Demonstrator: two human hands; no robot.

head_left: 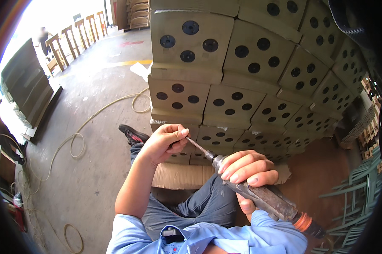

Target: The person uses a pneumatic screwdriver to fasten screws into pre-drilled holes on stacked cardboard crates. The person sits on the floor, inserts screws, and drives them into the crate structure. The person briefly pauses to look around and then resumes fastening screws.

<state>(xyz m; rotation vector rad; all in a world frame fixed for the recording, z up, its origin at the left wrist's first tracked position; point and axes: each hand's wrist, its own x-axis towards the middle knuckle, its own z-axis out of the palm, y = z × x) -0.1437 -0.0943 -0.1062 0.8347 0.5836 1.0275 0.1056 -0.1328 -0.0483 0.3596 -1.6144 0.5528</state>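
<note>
My right hand is wrapped round a worn, dark power screwdriver with an orange ring near its rear end. Its long thin bit points up and left. At the tip of that bit, the thumb and fingers of my left hand are pinched together; whatever small thing they may hold is too small to make out. Just beyond both hands rises a stack of tan blocks, their faces fitted with round black discs in groups.
A flattened cardboard sheet lies at the foot of the stack, before my bent legs. On the left, a pale hose loops over the grey floor. Stacked flat panels and wooden chair frames stand farther off. Green metal frames crowd the right.
</note>
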